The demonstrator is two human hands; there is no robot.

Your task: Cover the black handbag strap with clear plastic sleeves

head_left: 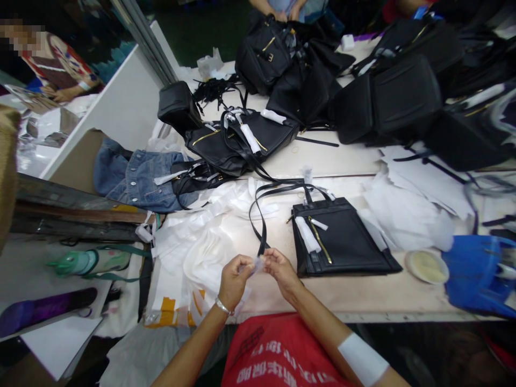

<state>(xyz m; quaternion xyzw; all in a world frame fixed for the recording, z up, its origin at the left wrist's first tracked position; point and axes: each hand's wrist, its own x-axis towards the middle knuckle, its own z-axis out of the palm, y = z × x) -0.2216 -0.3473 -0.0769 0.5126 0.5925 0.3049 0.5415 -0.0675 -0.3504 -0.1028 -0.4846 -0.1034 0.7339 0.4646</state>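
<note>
My left hand (235, 279) and my right hand (282, 270) meet over the near table edge. Both pinch a small pale scrap of wrapping (257, 264) at the end of a black strap (262, 226). The strap runs back to a flat black handbag (342, 239) with a gold zipper, lying just right of my hands. White paper wraps part of the bag's front.
Loose white paper sheets (193, 247) lie left of my hands and more paper (407, 209) to the right. Several black bags (387, 97) crowd the far table. A blue tub (479, 274) and a round dish (426, 266) sit at right. Another person's hands (282, 11) work opposite.
</note>
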